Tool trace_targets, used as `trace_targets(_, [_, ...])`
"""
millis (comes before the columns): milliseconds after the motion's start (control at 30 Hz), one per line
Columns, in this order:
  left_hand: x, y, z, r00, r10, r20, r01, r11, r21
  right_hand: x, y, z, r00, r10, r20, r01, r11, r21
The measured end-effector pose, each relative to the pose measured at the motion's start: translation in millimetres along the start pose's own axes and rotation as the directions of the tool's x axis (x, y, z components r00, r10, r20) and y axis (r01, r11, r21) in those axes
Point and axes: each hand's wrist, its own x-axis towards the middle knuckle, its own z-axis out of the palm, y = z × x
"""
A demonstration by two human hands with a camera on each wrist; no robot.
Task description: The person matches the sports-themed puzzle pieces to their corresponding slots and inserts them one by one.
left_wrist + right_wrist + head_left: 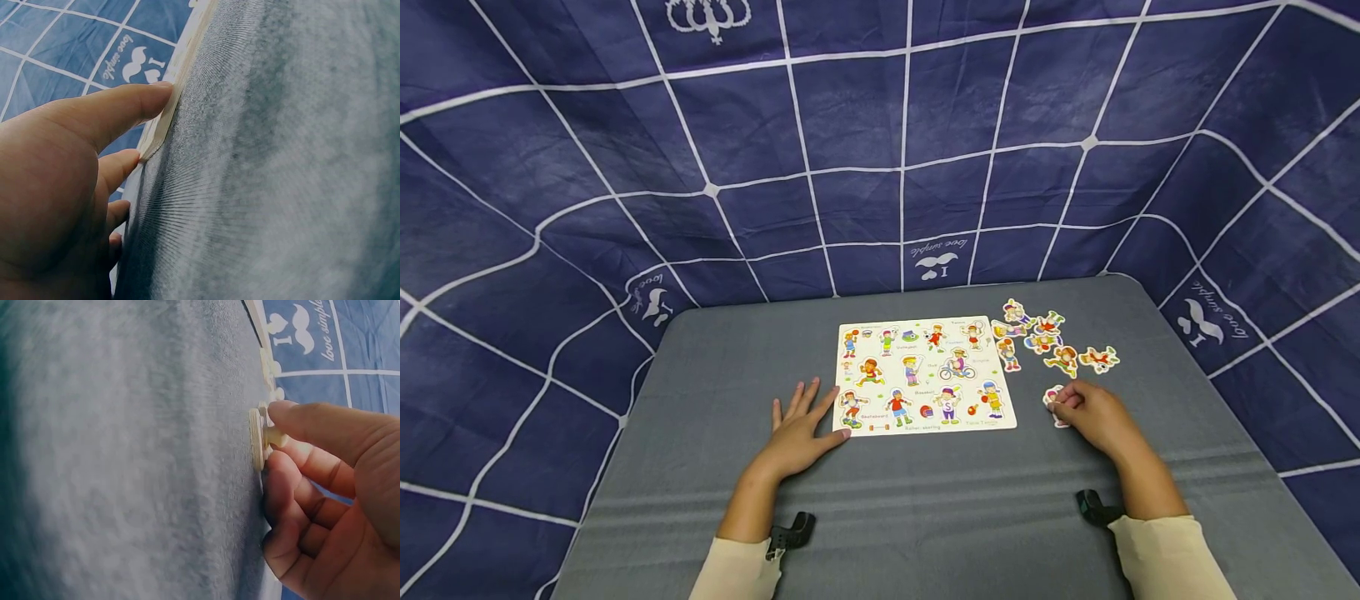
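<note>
Right hand [1093, 414] pinches the peg knob of a small flat wooden cutout pc [1055, 403] lying on the grey table [925, 517], just right of the white rectangular wooden puzzle board [925, 372]; board lies to the pc's left. Left hand [801, 429] lies flat, fingers straight, thumb touching the board's near-left corner.

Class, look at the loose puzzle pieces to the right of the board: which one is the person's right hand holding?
The piece lying nearest the person, apart from the cluster. The right hand pinches its peg; the others lie untouched.

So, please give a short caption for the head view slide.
Left hand rests flat beside the puzzle board; right hand pinches a loose puzzle piece.
</note>
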Motion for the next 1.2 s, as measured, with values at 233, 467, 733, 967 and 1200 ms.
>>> trace_targets(233, [-0.3, 0.9, 0.0, 1.000, -0.001, 0.001, 0.001, 1.000, 0.001, -1.5, 0.3, -1.7, 1.000, -0.020, 0.017, 0.020, 1.000, 0.017])
trace_targets(467, [-0.2, 0.6, 0.1, 1.000, -0.002, -0.001, 0.002, 1.000, 0.002, -1.5, 0.9, -1.9, 1.000, -0.022, 0.011, 0.022, 1.000, 0.007])
trace_targets(733, [-0.7, 0.5, 0.0, 1.000, -0.005, 0.001, 0.005, 1.000, 0.004, -0.6, -2.2, -2.9, 0.999, -0.028, -0.016, 0.028, 1.000, 0.005])
trace_targets(967, [-0.7, -0.5, 0.4, 1.000, -0.005, -0.003, 0.005, 1.000, 0.010, 0.3, -9.3, -4.2, 0.999, -0.031, -0.023, 0.031, 0.999, 0.008])
trace_targets(1200, [-0.7, 0.1, 1.2, 1.000, -0.011, 0.002, 0.011, 1.000, 0.010, 3.0, -15.1, -4.0, 0.999, -0.025, -0.029, 0.025, 1.000, 0.006])
